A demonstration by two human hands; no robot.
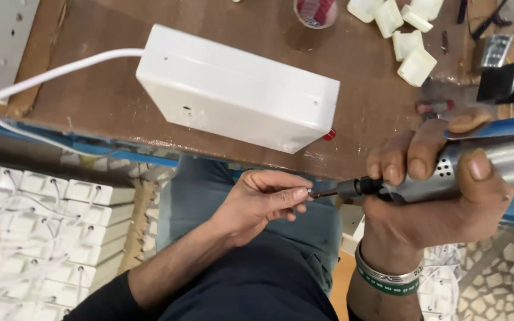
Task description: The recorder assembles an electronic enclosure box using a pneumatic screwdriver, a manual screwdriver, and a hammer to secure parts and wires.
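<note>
A white box [239, 89] lies near the worktop [90, 101] front edge. Below that edge, your right hand [429, 196] has its fingers clamped around a silver power screwdriver [447, 172]. Your left hand [257, 202] pinches its fingers together on the screwdriver's bit [323, 193].

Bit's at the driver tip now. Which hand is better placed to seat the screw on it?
Left. The left hand has its fingertips pinched at the bit, apparently holding a small screw. The right hand is wrapped around the driver and busy holding it level.
</note>
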